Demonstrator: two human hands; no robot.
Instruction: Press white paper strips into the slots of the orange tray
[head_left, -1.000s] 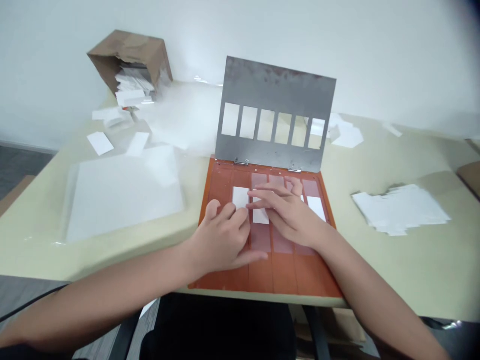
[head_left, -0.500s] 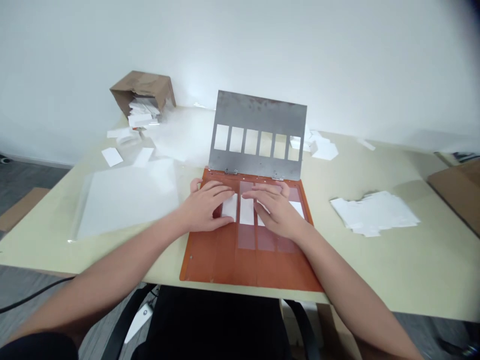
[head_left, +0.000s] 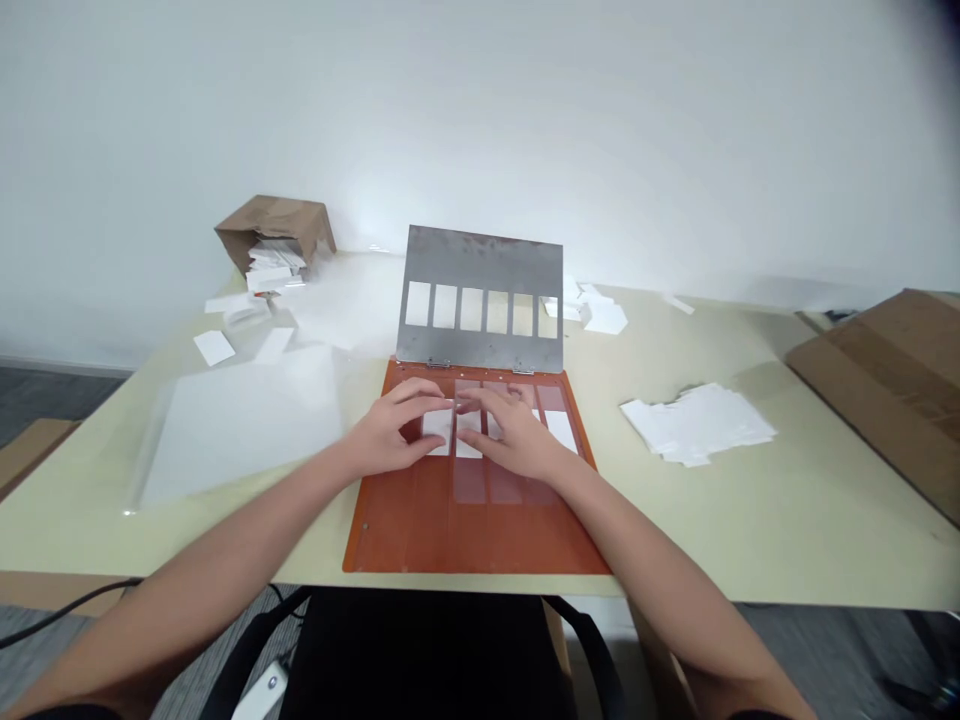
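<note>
Seated at the tabletop (head_left: 750,530), the person had both hands on an orange board (head_left: 480,530) at 12 o'clock from the chest. The left hand (head_left: 386,430) and right hand (head_left: 510,435) lay open and flat, close together, with their fingertips almost meeting, and neither was clamped on anything. Beneath and beside them, white cards (head_left: 436,432) lay flat in the board's upper half, with another at the right (head_left: 561,430). A hinged metal plate (head_left: 480,290) with six rectangular windows stood raised beyond the board.

The cards looked light, thin and fairly stiff. Lying flat, they would likely be hard to pinch and might slide easily, so their edges seemed the best place to take hold.

A loose stack of cards (head_left: 694,423) lay at 2 o'clock, and a tipped cardboard box (head_left: 274,232) spilled more at 11 o'clock. A white sheet under clear plastic (head_left: 240,420) lay at 10 o'clock.
</note>
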